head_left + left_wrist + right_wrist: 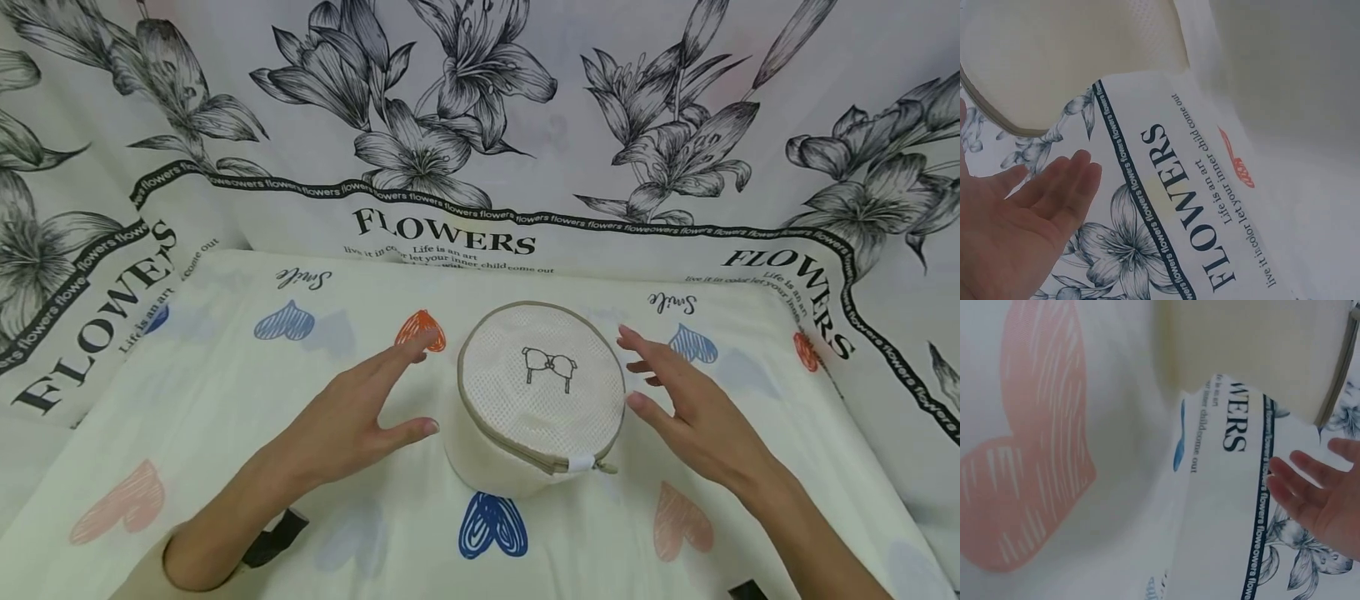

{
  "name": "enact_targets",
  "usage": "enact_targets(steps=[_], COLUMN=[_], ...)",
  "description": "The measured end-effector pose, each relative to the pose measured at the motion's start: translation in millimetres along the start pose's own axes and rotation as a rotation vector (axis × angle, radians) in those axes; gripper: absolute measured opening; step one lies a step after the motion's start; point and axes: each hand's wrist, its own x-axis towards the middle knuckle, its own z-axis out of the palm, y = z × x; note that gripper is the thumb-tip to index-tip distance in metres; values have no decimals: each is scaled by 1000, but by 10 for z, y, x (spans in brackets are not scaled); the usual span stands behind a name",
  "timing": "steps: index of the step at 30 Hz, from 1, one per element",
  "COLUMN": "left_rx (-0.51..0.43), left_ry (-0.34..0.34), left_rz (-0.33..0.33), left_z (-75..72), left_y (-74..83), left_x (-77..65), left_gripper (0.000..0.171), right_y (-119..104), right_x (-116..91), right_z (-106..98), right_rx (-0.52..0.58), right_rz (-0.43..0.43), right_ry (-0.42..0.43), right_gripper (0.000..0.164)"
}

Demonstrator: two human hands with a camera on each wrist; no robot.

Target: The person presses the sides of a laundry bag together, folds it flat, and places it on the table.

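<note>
1. Two bare hands, one person's, are raised at either side of a single round bag [536,400]. The left hand [363,412] is open wide, thumb spread from its straight fingers, and grips nothing.
2. The right hand [693,417] is spread too, thumb apart, fingers slightly bent, also without a grip. It is close beside the bag; from here I can't tell whether the thumb touches it.
3. The bag stands upright between them: one mesh lid [540,387], one zip round its edge, one pull [604,468] at the front right, one black line drawing [550,364] of a bra.
4. One beige sleeve [142,571] shows at the left forearm, and two black pieces [276,537], one by each arm.
5. Underneath lies a white cloth [420,550] printed with hearts, two orange and two pink among the blue ones; the word "Smile" [303,279] appears twice.
6. Behind, a pale curtain [570,50] carries black lilies [427,150], three big "FLOWERS" prints [446,233] and a black lettered band [510,217].
</note>
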Motion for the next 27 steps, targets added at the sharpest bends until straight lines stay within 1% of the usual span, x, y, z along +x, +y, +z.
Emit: enact_targets(steps=[2,5,9,11,14,16,19,23,25,27], left_rx=[-32,-65,-108,-124,-144,-147,-163,-167,-167,-174], left_ry=[3,5,14,32,62,78,88,107,125,145], left_rz=[18,38,62,91,143,165,164,130,124,121], left_z=[11,25,45,58,72,81,93,105,108,109], left_y=[30,75,120,131,138,145,166,193,202,208], left_x=[27,61,86,94,105,115,133,150,160,168], left_gripper=[94,94,86,82,77,72,64,58,56,54], right_y=[-14,-43,-78,-89,-99,-104,-113,-124,-129,-131], right_x=[22,48,85,105,139,158,167,180,193,208], right_z=[5,14,25,37,56,67,71,58,53,52], right_rx=[32,75,129,151,181,227,359,537,578,592], right_rz=[-8,20,50,36,-9,-17,37,141,168,180], right_ry=[0,-3,16,41,79,87,62,18,7,-1], right_gripper=[69,64,59,58,56,55,53,51,51,52])
